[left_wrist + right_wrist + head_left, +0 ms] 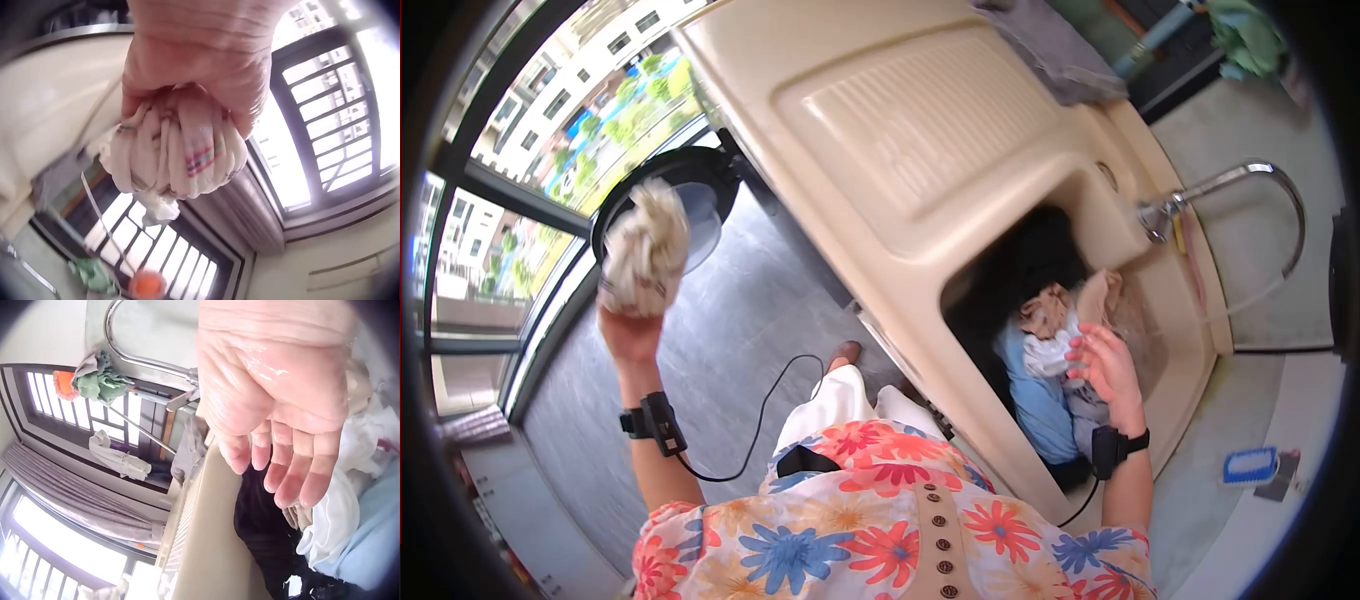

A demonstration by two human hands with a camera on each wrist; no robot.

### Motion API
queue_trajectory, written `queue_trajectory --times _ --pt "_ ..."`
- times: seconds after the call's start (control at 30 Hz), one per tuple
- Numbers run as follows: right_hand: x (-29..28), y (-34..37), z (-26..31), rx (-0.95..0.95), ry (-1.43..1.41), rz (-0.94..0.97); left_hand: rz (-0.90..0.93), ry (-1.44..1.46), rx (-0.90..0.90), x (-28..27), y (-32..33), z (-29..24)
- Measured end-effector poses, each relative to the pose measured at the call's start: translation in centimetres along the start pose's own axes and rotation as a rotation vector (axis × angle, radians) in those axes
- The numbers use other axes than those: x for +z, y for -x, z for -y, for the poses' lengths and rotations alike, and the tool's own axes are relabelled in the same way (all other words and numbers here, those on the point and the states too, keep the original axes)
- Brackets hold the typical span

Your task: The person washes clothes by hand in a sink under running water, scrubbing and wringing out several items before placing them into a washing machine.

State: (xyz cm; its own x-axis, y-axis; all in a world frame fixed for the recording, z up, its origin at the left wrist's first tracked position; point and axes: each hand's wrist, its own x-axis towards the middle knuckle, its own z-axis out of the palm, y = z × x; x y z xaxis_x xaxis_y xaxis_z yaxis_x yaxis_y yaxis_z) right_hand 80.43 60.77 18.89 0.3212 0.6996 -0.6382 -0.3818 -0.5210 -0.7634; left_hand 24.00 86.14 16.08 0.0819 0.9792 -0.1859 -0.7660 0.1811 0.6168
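Observation:
My left hand (632,338) grips a bunched, pale cloth (645,250) and holds it up at the left, away from the sink. Folds and a small coloured stripe show on this cloth (175,150) in the left wrist view. Over the basin of the beige sink (800,190), my right hand (1108,372) is held with loosely bent fingers and nothing in them. Wet skin shines on the palm in the right wrist view. Below it lie a light blue garment (1036,395), a white cloth (1050,354), a beige patterned cloth (1045,310) and black fabric (1045,245).
Behind the raised cloth is a round dark-rimmed container (692,165) by the window. A ribbed washboard (930,120) is moulded into the sink top. A curved faucet (1270,172) stands at the right. Grey cloth (1060,50) hangs over the far edge; a blue brush (1250,466) lies right.

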Motion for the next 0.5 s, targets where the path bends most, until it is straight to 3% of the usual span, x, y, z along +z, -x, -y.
queue_trajectory --times 0.07,0.13,0.2,0.27,0.33,0.43,0.5 --pt "0.4 -0.7 -0.1 0.02 0.014 0.011 -0.167 0.091 -0.088 -10.2 1.2 0.9" --pt "0.9 -1.1 0.1 0.036 0.005 -0.036 -0.485 0.109 -0.159 -15.8 3.2 3.4" --pt "1.6 -1.2 0.5 0.046 0.037 -0.05 -0.673 0.164 -0.283 -23.9 4.5 6.5" --pt "2.0 -1.2 0.9 0.067 0.072 -0.102 -0.808 -0.04 -0.424 -28.4 6.5 9.6" --pt "2.2 -1.1 0.7 0.057 0.081 -0.118 -0.911 -0.01 -0.456 -29.9 7.2 13.1" --pt "1.9 -0.6 0.3 0.1 0.081 -0.228 -0.786 -0.143 -0.512 -38.3 4.8 18.7" --pt "1.8 0.0 0.0 0.091 0.087 -0.253 -0.622 -0.112 -0.495 -34.4 -0.6 21.0"
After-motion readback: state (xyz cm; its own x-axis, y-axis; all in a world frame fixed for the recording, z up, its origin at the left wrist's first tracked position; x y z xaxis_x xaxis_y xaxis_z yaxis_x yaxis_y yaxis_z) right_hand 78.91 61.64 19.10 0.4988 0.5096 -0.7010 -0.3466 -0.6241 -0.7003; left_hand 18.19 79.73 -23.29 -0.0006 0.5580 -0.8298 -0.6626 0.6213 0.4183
